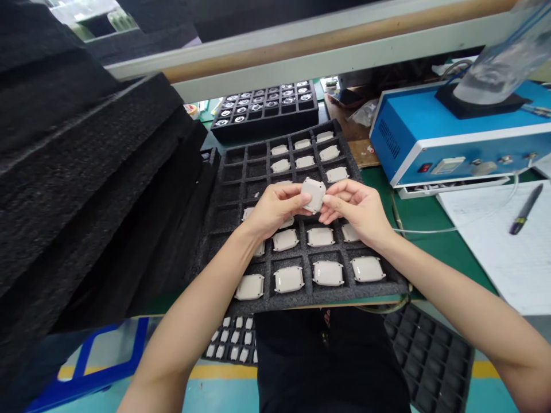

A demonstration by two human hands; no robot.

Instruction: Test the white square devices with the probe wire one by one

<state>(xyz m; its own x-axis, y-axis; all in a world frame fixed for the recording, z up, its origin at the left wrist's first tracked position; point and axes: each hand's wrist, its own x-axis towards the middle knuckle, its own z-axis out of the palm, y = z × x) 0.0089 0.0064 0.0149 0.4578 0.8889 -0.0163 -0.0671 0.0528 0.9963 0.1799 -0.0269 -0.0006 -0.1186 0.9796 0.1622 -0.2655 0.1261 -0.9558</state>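
Observation:
Above a black foam tray (310, 294), a beige smartwatch case (313, 194) is held up between my two hands. My left hand (279, 207) pinches its left side, the thumb lying on its face. At its right edge, the thumb and fingertips of my right hand (355, 207) close on the case too. Similar beige cases, such as one at the front (289, 279), lie singly in the tray's compartments. Several compartments on the tray's left side hold nothing. My hands hide part of the middle rows.
Black foam trays (86, 143) are stacked at the left. Behind stands another tray (264, 123) of round shiny parts. To the right are a blue machine (456, 137) with a clear bottle on top, a thin tube, paper (486, 229) and a pen (526, 209). A rail (301, 54) crosses above.

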